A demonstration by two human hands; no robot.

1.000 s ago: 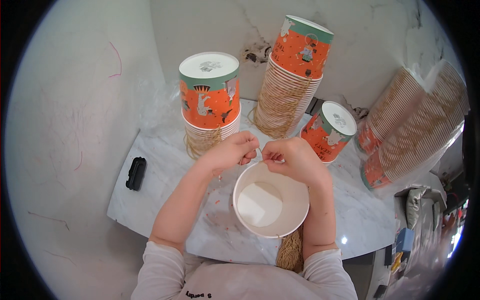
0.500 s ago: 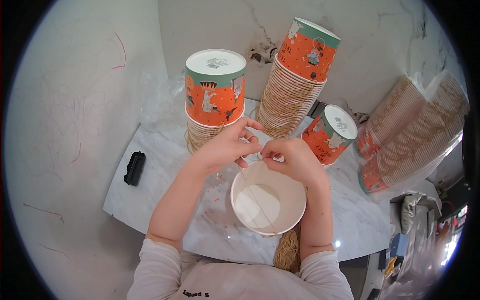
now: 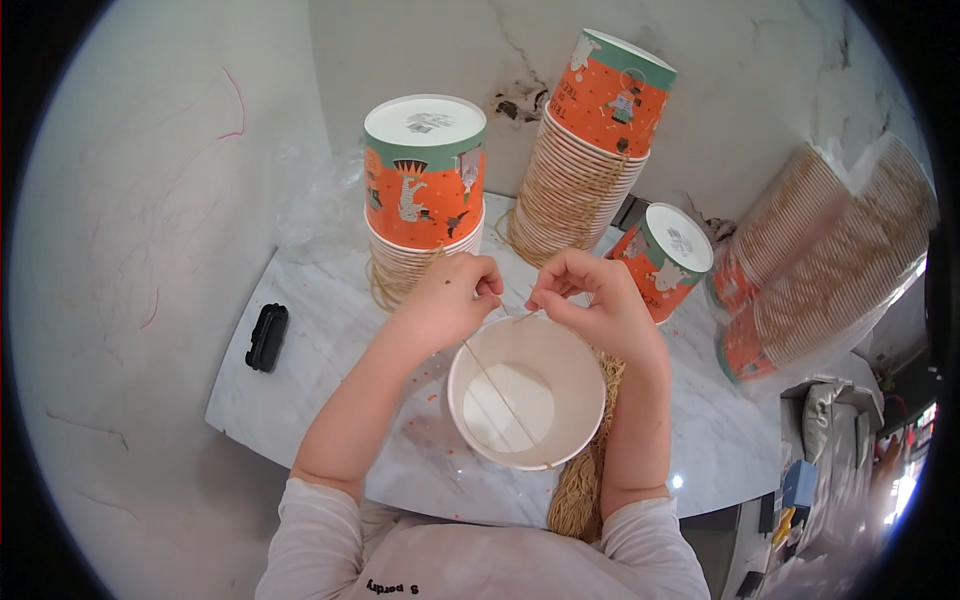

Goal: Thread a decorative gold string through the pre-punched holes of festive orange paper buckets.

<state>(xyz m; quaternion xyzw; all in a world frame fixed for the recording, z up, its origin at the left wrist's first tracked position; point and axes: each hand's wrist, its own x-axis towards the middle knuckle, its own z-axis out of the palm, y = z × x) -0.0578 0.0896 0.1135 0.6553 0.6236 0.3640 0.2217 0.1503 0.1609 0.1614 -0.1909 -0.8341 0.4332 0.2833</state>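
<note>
A round paper bucket (image 3: 580,395), white inside, stands mouth up on the table between my forearms. A thin tan cord (image 3: 500,394) stretches slantwise over its mouth, from the near rim toward my left hand. My left hand (image 3: 450,298) is closed in a pinch on the cord beyond the bucket's far rim. Just right of it, my right hand (image 3: 597,300) pinches a short piece of cord between thumb and forefinger. A small gap separates the two sets of fingertips. Beside the bucket a bundle of loose tan cords (image 3: 577,497) hangs over the table's near edge.
Upside-down orange-and-green buckets form a left stack (image 3: 425,190) and a taller, leaning stack (image 3: 590,150) with cords. A shorter bucket (image 3: 660,258) stands right of them, near stacks in clear plastic (image 3: 830,270). A black oblong case (image 3: 267,337) lies at the table's left.
My left fingers, spread before, have closed into a pinch. Both hands have drawn slightly apart. The bucket has shifted a little left, and more of the cord bundle shows beside it.
</note>
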